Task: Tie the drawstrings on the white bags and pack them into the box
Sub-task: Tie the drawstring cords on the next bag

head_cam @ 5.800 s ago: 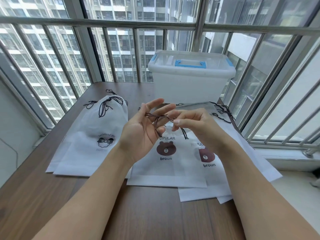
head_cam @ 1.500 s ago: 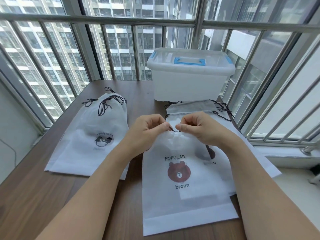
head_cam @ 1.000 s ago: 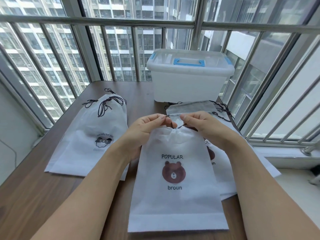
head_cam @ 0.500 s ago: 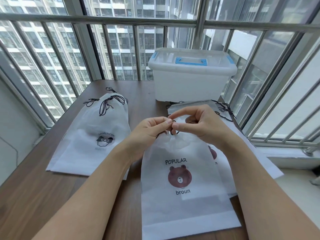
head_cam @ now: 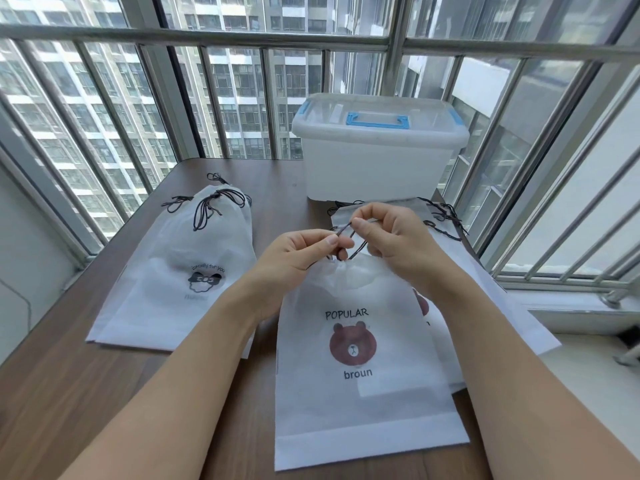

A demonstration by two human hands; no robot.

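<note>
White non-woven fabric, thin and limp by the look of it, made up the bear bag [head_cam: 360, 358] that lay flat on the wooden table [head_cam: 69, 393] on the person's side of the box [head_cam: 377, 161]; its mouth was gathered into a pucker and pointed toward the box; the left hand [head_cam: 298, 254] had thumb and forefinger closed on the dark drawstring [head_cam: 349, 242] just above that pucker, the other fingers curled; the right hand [head_cam: 391, 237] pinched a raised loop of the same cord a little nearer the box, its remaining fingers bent loosely; such a bag would likely weigh almost nothing and slide or crumple if dragged by the cloth, so the cord, close to the gathered neck, seemed the sound place to hold while knotting; the cord looked thin and slick enough to slip, calling for a firm pinch; for packing, the flat body could be lifted by its neck or edges; left of the box, well apart from it, lay a stack of tied bags [head_cam: 194, 265]; more untied bags [head_cam: 443, 244] lay between the bear bag and the box; the box's lid was on
</note>
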